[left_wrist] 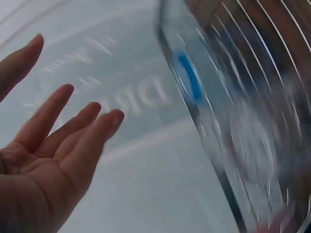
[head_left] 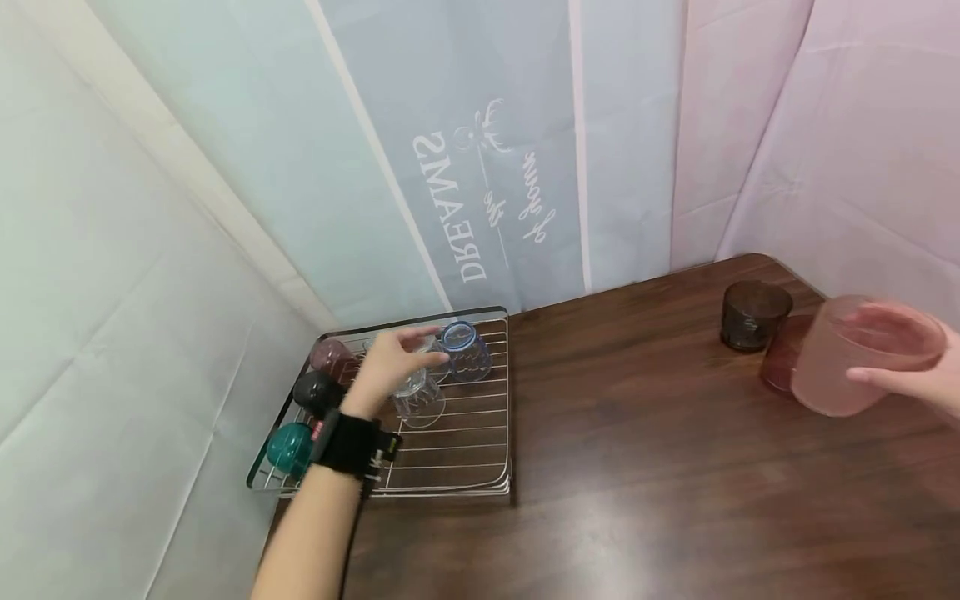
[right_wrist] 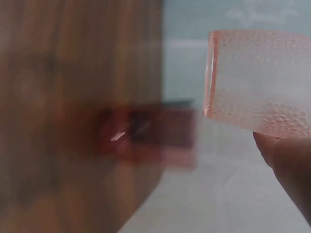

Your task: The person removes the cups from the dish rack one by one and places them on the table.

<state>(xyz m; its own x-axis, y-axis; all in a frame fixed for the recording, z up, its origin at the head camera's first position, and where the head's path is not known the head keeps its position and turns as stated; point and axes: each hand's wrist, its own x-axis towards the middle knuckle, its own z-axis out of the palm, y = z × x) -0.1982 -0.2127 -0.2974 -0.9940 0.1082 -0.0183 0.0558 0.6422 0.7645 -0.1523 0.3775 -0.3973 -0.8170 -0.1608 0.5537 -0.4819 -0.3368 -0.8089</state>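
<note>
My left hand [head_left: 392,367] hovers over the wire dish rack [head_left: 450,479], holding nothing. Its fingers stand spread apart in the left wrist view. Below and beside it are a clear glass [head_left: 420,404] and a blue-rimmed glass [head_left: 467,358], both upside down on the rack. At the far right, my right hand [head_left: 918,379] grips a pink pebbled glass [head_left: 828,371], raised above the table. The thumb presses on its side, and the other fingers show through the glass. Partly behind it stands a red glass [head_left: 782,354], beside a dark brown glass [head_left: 753,317].
Along the rack's left side sit a purple glass [head_left: 332,356], a black glass [head_left: 318,393] and a teal glass [head_left: 289,450]. The rack stands on the left of the dark wooden table [head_left: 615,450]. Printed cloth [head_left: 630,150] hangs behind the table and along both sides.
</note>
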